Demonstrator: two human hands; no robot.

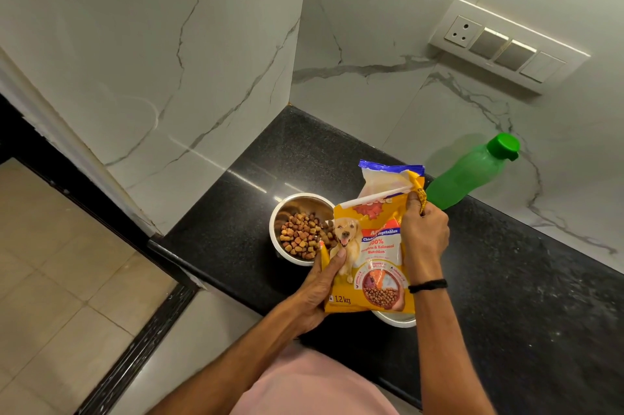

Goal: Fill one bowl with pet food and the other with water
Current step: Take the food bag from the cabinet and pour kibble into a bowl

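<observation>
- I am holding the bag of pet food (371, 245) in both hands. It is standing up tall with its top open.
- My left hand (320, 289) is gripping the bag low down on its left side. My thumb is lying flat on the dog picture, and my other fingers are going round the back where I am not seeing them.
- My right hand (423, 232) is pinching the top right corner of the bag, with the fingers (413, 201) closing tight on the yellow edge.
- A black band (427, 285) is sitting on my right wrist, just right of the bag.
- The food bowl (304, 202) is sitting on the desk (506, 279) just left of the bag. The bag is covering a little of its right side.
- Brown bits (299, 235) of pet food are lying in that bowl, covering its bottom.
- The second bowl (396, 320) is hiding under the bag. Only a bit of its rim is peeking out below the bag's bottom right corner, so I am not able to tell what is in it.
- The green bottle (469, 178) is standing behind the bag to the right, near it, with its green cap (504, 146) on.
- A white switch plate (506, 46) is sitting on the wall, high above the bag and to its right.
- Floor tiles (50, 262) are showing far left of the bag, lower than the desk.
</observation>
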